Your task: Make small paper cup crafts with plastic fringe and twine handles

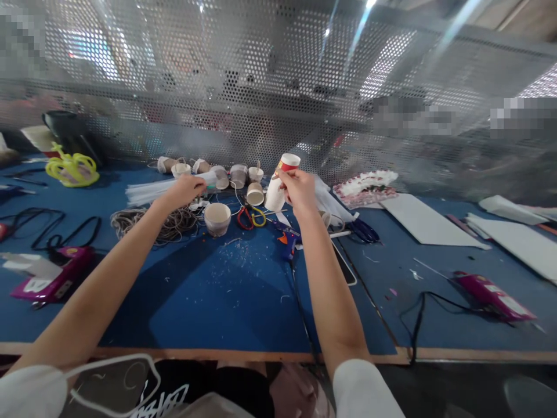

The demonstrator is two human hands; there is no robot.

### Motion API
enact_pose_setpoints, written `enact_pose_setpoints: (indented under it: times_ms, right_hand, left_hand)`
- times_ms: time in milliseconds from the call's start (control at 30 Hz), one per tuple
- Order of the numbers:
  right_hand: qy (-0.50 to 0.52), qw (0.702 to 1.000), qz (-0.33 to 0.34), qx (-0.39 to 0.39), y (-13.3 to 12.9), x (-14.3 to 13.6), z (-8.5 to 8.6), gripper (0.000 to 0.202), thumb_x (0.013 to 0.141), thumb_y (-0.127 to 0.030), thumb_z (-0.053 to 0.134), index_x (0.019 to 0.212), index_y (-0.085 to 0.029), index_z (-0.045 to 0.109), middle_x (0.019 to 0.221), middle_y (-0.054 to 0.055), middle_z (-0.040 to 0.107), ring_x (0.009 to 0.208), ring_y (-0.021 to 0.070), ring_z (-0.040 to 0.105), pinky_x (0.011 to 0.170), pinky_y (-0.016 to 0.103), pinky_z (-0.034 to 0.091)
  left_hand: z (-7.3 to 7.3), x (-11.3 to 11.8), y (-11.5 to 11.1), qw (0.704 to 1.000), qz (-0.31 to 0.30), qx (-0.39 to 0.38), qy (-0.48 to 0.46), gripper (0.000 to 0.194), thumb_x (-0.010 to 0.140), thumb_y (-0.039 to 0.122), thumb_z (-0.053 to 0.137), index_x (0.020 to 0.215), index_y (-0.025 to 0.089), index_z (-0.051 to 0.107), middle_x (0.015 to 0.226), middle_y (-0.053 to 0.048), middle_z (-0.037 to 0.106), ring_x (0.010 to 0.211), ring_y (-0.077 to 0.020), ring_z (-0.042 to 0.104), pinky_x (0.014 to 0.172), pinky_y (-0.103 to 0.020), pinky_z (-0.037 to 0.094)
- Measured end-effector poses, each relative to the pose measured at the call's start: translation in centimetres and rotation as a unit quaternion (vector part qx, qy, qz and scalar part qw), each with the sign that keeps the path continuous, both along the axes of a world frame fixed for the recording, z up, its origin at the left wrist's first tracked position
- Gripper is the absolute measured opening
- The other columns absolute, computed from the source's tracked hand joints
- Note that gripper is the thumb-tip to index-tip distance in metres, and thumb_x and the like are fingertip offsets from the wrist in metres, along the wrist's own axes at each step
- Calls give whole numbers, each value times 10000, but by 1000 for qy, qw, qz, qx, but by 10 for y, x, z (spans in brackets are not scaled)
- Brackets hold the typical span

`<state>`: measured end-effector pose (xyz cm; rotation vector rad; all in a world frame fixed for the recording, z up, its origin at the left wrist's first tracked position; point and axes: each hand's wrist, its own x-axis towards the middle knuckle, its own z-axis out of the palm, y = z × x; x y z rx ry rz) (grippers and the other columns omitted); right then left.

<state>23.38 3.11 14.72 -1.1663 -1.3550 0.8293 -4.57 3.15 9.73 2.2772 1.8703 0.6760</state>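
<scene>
My right hand [297,188] has its fingers pressed together at a white paper cup stack [275,194] with a red-and-yellow band near its top, upright at the back of the blue table. My left hand [188,190] is closed over the white glue sticks [150,190]; what its fingertips hold, if anything, is too small to make out. Below it lies a coil of grey cord [172,225]. A cord-wrapped cup [217,219] stands right of the coil. Between my hands are scissors [251,217] with red and yellow handles and several small cups.
A blue glue gun [289,242] and a phone [347,268] lie near my right forearm. Purple devices [495,296] with black cables rest at both sides. White boards [430,220] lie at right, a yellow-green crown [72,168] at left. A perforated metal screen [243,87] stands behind.
</scene>
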Motion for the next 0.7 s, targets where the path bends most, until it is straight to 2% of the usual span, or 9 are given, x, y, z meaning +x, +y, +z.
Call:
enact_pose_setpoints:
  times_ms: [100,167,200,267,333,433,500,600,700]
  right_hand:
    - [17,999,23,-33,-2,-2,1,232,831,-247,645,625,-188,555,475,-48,509,342,58,396,344,207,299]
    - [10,997,43,-56,-4,-3,1,244,840,-259,646,623,-188,559,480,-33,531,367,68,434,369,207,349]
    - [4,997,52,-64,-4,-3,1,250,845,-273,645,626,-187,564,483,-28,538,378,70,448,379,206,366]
    - [-7,996,61,-69,-5,-4,2,258,851,-297,642,631,-184,570,489,-25,545,392,71,468,385,199,375]
    - [-8,996,62,-69,-5,-5,1,260,857,-305,628,636,-183,566,500,-25,549,405,74,485,390,197,376]
    - [-3,996,54,-72,-2,-11,-5,271,868,-319,596,637,-188,545,522,-26,551,442,91,519,434,217,411]
    - [-10,997,52,-47,0,-20,-13,270,862,-339,596,642,-197,529,559,-25,564,521,110,565,516,242,463]
    - [-48,993,97,52,-5,-41,-29,251,830,-403,634,696,-214,538,707,-7,631,754,151,623,754,308,514]
    - [-41,976,205,60,-14,-61,-42,240,850,-449,600,785,-222,560,834,19,657,878,184,625,872,361,496]
  left_hand:
    - [0,1,2,999,8,29,-13,382,791,125,374,1027,140,674,918,-103,684,884,-211,655,848,-355,511]
    - [1,4,0,999,-29,33,-31,446,733,100,397,1092,157,655,1088,-94,662,1032,-197,616,919,-330,485]
    - [2,5,-2,997,-52,33,-44,428,701,98,410,1030,168,675,1098,-76,661,1067,-192,594,950,-320,463]
    - [3,6,-5,992,-73,33,-99,281,639,111,422,741,170,677,887,-52,675,953,-196,600,922,-314,452]
    - [3,4,-6,984,-56,34,-163,171,598,134,413,487,178,536,583,-33,551,679,-179,548,768,-315,456]
    - [4,1,-2,974,-28,44,-222,218,605,163,392,393,202,357,429,-4,317,496,-143,369,588,-294,378]
    - [6,2,0,960,-27,47,-275,227,660,185,385,435,200,364,460,-3,333,499,-137,362,545,-271,356]
    - [15,12,-3,885,-46,9,-462,264,806,309,399,599,185,505,590,-16,491,569,-138,480,546,-244,418]
    - [28,28,-17,797,-110,-37,-593,455,925,476,328,795,151,619,832,-79,658,824,-178,643,745,-307,538]
